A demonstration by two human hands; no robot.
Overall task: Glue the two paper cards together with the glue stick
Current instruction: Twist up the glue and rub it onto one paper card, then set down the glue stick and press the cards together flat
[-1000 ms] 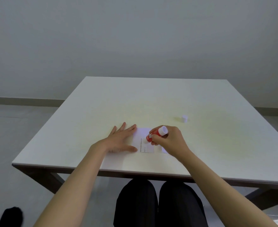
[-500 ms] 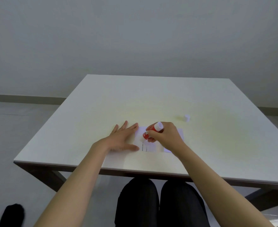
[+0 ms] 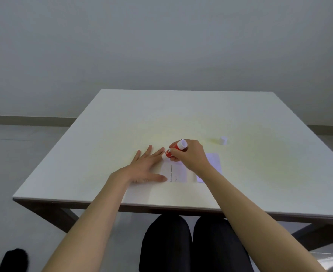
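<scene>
A white paper card [image 3: 176, 173] with a line of small print lies flat near the table's front edge. My left hand [image 3: 146, 167] rests flat on its left part, fingers spread. My right hand [image 3: 191, 156] grips a red glue stick [image 3: 174, 149], tilted, with its lower tip down at the card's far left corner. A second white card [image 3: 214, 161] lies just to the right, partly hidden under my right wrist. The glue stick's white cap [image 3: 223, 140] stands alone on the table further right.
The white table [image 3: 122, 124] has bare surface to the left and far side. Its front edge runs just above my dark-trousered knees [image 3: 191, 244]. Grey floor lies on both sides.
My right hand has slid the glue stick away from me, from the card's middle to its far edge. My left hand has stayed flat on the card.
</scene>
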